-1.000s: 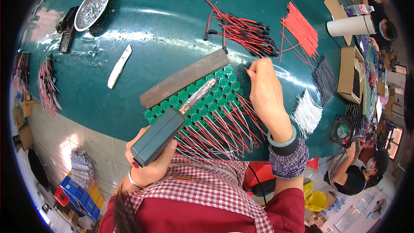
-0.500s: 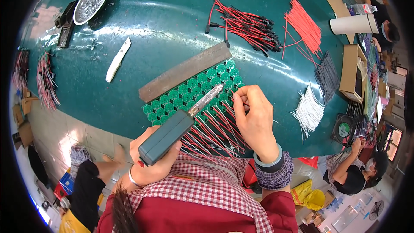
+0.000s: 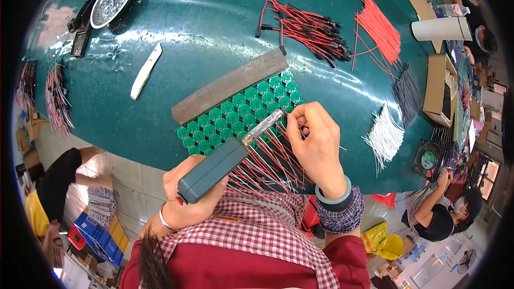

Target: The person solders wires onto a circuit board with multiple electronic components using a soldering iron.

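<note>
My left hand (image 3: 194, 195) is wrapped round the dark green handle of a soldering iron (image 3: 213, 171). The iron's silver tip reaches up and right, over a panel of round green circuit boards (image 3: 214, 127), and ends just left of my right fingertips. My right hand (image 3: 318, 147) pinches a thin red wire (image 3: 288, 113) at the panel's right part; the wire's end is partly hidden by the fingers. Red and white wires (image 3: 273, 163) fan out from the panel's near rows toward me. A flat brown metal bar (image 3: 230, 86) lies along the panel's far edge.
Beyond the bar lie red-and-black cables with connectors (image 3: 310, 29). Loose red (image 3: 379, 29), black (image 3: 408, 96) and white wires (image 3: 385, 138) lie to the right, near a cardboard box (image 3: 436, 88) and a fan (image 3: 427, 159). At left are a metal bowl (image 3: 112, 1) and a white strip (image 3: 145, 72).
The soldering iron has shifted slightly right, its tip now lower and closer to my right fingertips. My right hand has barely moved. A person at lower left has moved farther left.
</note>
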A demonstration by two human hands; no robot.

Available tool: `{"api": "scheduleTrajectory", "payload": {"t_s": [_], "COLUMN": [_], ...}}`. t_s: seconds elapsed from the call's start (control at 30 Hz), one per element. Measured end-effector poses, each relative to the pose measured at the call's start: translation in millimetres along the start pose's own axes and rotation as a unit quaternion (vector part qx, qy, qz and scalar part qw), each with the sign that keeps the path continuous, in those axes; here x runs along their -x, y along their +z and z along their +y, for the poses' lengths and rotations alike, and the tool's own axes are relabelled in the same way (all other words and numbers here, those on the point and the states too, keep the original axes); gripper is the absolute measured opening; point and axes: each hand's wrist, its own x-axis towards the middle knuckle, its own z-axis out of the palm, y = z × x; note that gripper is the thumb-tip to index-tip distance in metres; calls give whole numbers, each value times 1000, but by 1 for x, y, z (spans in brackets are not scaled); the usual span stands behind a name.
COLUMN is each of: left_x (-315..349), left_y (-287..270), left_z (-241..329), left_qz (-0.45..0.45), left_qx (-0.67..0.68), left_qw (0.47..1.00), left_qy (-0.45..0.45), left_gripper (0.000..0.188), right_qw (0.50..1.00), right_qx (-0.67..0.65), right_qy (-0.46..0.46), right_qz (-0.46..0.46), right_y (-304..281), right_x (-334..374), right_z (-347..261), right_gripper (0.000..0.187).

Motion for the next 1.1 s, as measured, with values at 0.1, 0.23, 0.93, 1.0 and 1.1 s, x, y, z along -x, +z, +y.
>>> {"api": "scheduleTrajectory", "payload": {"t_s": [0.1, 0.23, 0.93, 1.0, 1.1], "left_x": [-1, 0, 6, 6, 5], "left_y": [0, 0, 1, 1, 2], "left_z": [1, 3, -2, -3, -2], "left_qz": [-11, -19, 26, 27, 24], "left_qx": [6, 10, -11, -11, -13], "left_qw": [1000, 999, 1000, 1000, 1000], "left_qy": [-3, -31, -4, -3, -4], "left_gripper": [26, 23, 26, 26, 26], "right_qw": [1000, 1000, 999, 998, 997], "right_qx": [4, 12, -18, -49, -60], "right_qy": [-1, 0, 15, 19, 23], "right_qz": [2, -2, -23, -23, -44], "right_y": [0, 1, -3, -6, -9], "right_x": [0, 0, 0, 0, 1], "right_z": [0, -1, -3, -3, 0], "right_gripper": [18, 18, 14, 12, 11]}}
